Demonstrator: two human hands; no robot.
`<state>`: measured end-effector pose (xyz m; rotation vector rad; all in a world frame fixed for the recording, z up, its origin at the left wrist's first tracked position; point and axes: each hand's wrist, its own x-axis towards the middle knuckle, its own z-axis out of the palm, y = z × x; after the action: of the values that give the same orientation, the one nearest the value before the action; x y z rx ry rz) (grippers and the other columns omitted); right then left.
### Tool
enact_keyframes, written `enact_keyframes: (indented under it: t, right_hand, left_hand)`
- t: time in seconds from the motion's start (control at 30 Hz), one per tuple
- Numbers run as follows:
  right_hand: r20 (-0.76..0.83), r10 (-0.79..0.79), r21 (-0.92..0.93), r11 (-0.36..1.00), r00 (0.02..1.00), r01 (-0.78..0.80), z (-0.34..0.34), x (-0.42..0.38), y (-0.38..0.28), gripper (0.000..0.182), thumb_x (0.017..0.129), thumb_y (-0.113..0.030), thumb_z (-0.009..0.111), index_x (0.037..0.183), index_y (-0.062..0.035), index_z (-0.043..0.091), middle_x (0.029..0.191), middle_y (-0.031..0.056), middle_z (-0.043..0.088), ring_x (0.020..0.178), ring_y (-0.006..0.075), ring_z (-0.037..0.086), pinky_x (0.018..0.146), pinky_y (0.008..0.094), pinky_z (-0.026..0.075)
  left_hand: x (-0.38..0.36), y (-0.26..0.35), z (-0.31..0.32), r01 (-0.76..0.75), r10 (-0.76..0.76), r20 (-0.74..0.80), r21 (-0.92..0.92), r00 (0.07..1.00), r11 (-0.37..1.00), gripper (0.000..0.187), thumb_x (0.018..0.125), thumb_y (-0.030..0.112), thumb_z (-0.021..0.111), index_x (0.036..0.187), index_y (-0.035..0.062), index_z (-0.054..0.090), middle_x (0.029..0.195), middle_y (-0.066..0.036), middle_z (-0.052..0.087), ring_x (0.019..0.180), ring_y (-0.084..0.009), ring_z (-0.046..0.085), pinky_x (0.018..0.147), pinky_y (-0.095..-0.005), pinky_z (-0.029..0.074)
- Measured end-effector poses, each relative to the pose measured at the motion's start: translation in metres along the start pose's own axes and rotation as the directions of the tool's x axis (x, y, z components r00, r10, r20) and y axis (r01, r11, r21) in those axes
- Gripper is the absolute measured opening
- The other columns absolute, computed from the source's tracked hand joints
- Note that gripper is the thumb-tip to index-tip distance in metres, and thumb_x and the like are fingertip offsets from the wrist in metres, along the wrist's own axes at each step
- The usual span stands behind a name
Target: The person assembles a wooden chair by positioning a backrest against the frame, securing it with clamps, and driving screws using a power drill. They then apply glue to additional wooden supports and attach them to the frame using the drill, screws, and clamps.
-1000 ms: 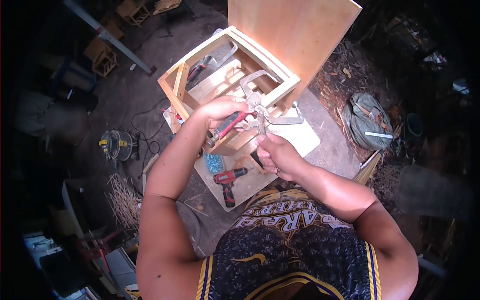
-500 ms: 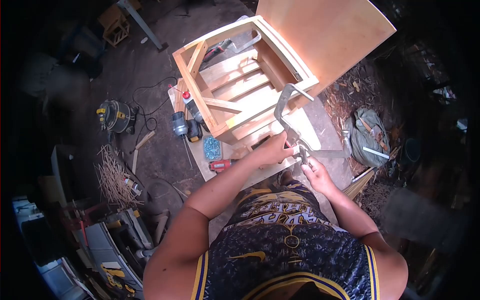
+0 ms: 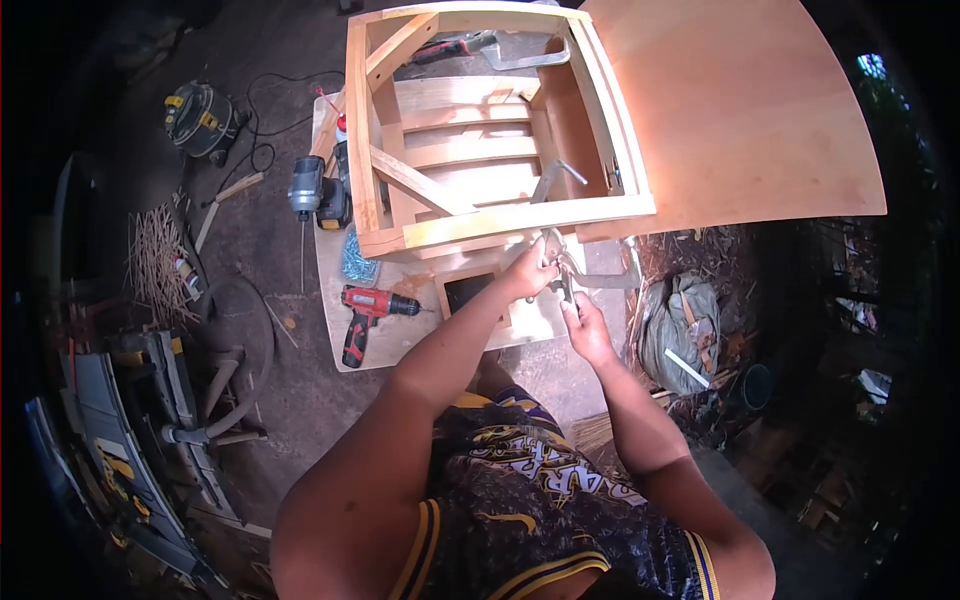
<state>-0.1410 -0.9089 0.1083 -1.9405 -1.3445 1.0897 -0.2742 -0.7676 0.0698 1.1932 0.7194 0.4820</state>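
A metal C-shaped locking clamp (image 3: 546, 183) reaches over the near rail of a wooden cabinet frame (image 3: 500, 222); one jaw shows inside the frame. My left hand (image 3: 528, 273) is closed on the clamp's body just below that rail. Lower and to the right, my right hand (image 3: 586, 325) is wrapped round the clamp's handle. A second clamp (image 3: 530, 60) with red-and-black grips lies at the frame's far side. A wide wooden panel (image 3: 740, 110) adjoins the frame's right side.
A red drill (image 3: 370, 308), a tub of screws (image 3: 358, 260) and a grey impact driver (image 3: 306, 187) are left of the frame on or beside the board (image 3: 400, 345). A vacuum (image 3: 203, 122) stands far left; a grey sack (image 3: 680, 335) is at right.
The clamp in my hands has moved left, its upper jaw now over the frame's near rail. The view has shifted and turned, bringing the red drill fully into sight.
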Motion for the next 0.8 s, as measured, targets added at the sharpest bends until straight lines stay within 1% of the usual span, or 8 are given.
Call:
enact_keyframes:
  t: [0.1, 0.2, 0.3, 0.4, 0.47, 0.57, 0.67, 0.8]
  right_hand:
    - [-0.068, -0.059, 0.147, 0.987, 0.996, 0.069, -0.006, 0.024, -0.008, 0.012, 0.097, -0.014, 0.053, 0.093, -0.0021, 0.052, 0.075, -0.0004, 0.048, 0.071, 0.0076, 0.042, 0.064, 0.0261, 0.040]
    - [-0.037, -0.049, 0.071, 0.996, 0.998, 0.051, 0.001, 0.038, 0.004, 0.013, 0.097, -0.015, 0.052, 0.096, -0.0019, 0.053, 0.075, 0.0003, 0.048, 0.071, 0.0077, 0.042, 0.065, 0.0258, 0.040]
    - [-0.074, -0.099, 0.094, 0.990, 0.992, 0.106, 0.015, 0.041, 0.008, 0.017, 0.097, -0.015, 0.050, 0.103, 0.0003, 0.055, 0.077, 0.0056, 0.052, 0.072, 0.0115, 0.046, 0.065, 0.0298, 0.042]
    - [-0.133, -0.101, 0.120, 0.986, 0.986, 0.117, 0.020, 0.039, 0.017, 0.020, 0.097, -0.015, 0.049, 0.103, 0.0035, 0.054, 0.082, 0.0105, 0.057, 0.075, 0.0153, 0.051, 0.067, 0.0334, 0.043]
    - [-0.107, -0.133, -0.060, 0.990, 0.985, 0.127, 0.024, 0.043, 0.029, 0.025, 0.097, -0.017, 0.049, 0.106, 0.0059, 0.052, 0.082, 0.0182, 0.062, 0.072, 0.0275, 0.060, 0.068, 0.0379, 0.047]
    - [0.065, 0.058, 0.034, 0.998, 0.996, -0.060, 0.020, 0.043, 0.027, 0.025, 0.096, -0.016, 0.048, 0.108, 0.0051, 0.052, 0.088, 0.0191, 0.062, 0.079, 0.0289, 0.061, 0.073, 0.0372, 0.047]
    - [-0.160, -0.107, 0.244, 0.959, 0.981, 0.145, 0.036, 0.045, 0.027, 0.024, 0.095, -0.015, 0.049, 0.110, 0.0039, 0.051, 0.092, 0.0213, 0.060, 0.085, 0.0285, 0.059, 0.077, 0.0369, 0.046]
    - [-0.088, -0.087, 0.207, 0.973, 0.992, 0.103, 0.027, 0.052, 0.023, 0.023, 0.095, -0.014, 0.049, 0.110, 0.0025, 0.051, 0.098, 0.0215, 0.059, 0.092, 0.0274, 0.058, 0.082, 0.0355, 0.045]
  left_hand:
    - [0.016, 0.008, -0.003, 0.044, -0.038, -0.069, 0.084, 0.997, 0.995, 0.040, 0.080, 0.012, 0.065, 0.110, -0.0003, 0.041, 0.084, -0.010, 0.055, 0.065, -0.0156, 0.057, 0.053, -0.0308, 0.047]
    - [0.018, 0.008, -0.001, -0.044, 0.063, -0.127, 0.147, 0.990, 0.988, 0.067, 0.074, 0.022, 0.074, 0.124, -0.0016, 0.036, 0.096, -0.013, 0.052, 0.083, -0.0184, 0.057, 0.069, -0.0342, 0.050]
    - [0.016, -0.001, 0.006, -0.097, 0.154, -0.205, 0.263, 0.967, 0.960, 0.108, 0.062, 0.027, 0.085, 0.144, 0.0016, 0.019, 0.130, -0.022, 0.041, 0.113, -0.0281, 0.050, 0.090, -0.0356, 0.048]
    - [0.017, 0.000, 0.016, -0.111, 0.211, -0.239, 0.373, 0.948, 0.921, 0.118, 0.058, 0.027, 0.088, 0.147, 0.0037, 0.014, 0.141, -0.025, 0.032, 0.126, -0.0345, 0.043, 0.096, -0.0384, 0.047]
    - [0.018, -0.003, 0.024, -0.119, 0.244, -0.272, 0.405, 0.931, 0.906, 0.119, 0.057, 0.026, 0.088, 0.147, 0.0038, 0.013, 0.142, -0.026, 0.032, 0.128, -0.0363, 0.041, 0.098, -0.0402, 0.046]
    - [0.016, 0.005, 0.028, -0.127, 0.286, -0.302, 0.454, 0.909, 0.882, 0.116, 0.058, 0.024, 0.086, 0.146, 0.0031, 0.013, 0.141, -0.027, 0.033, 0.129, -0.0400, 0.040, 0.100, -0.0432, 0.044]
    - [0.020, 0.004, 0.035, -0.065, 0.289, -0.369, 0.515, 0.883, 0.855, 0.106, 0.063, 0.020, 0.081, 0.144, 0.0013, 0.015, 0.138, -0.029, 0.035, 0.126, -0.0443, 0.040, 0.101, -0.0460, 0.041]
    - [0.024, 0.003, 0.042, -0.043, 0.396, -0.464, 0.606, 0.792, 0.795, 0.088, 0.071, 0.013, 0.068, 0.142, -0.0004, 0.018, 0.133, -0.032, 0.038, 0.121, -0.0491, 0.041, 0.100, -0.0491, 0.040]
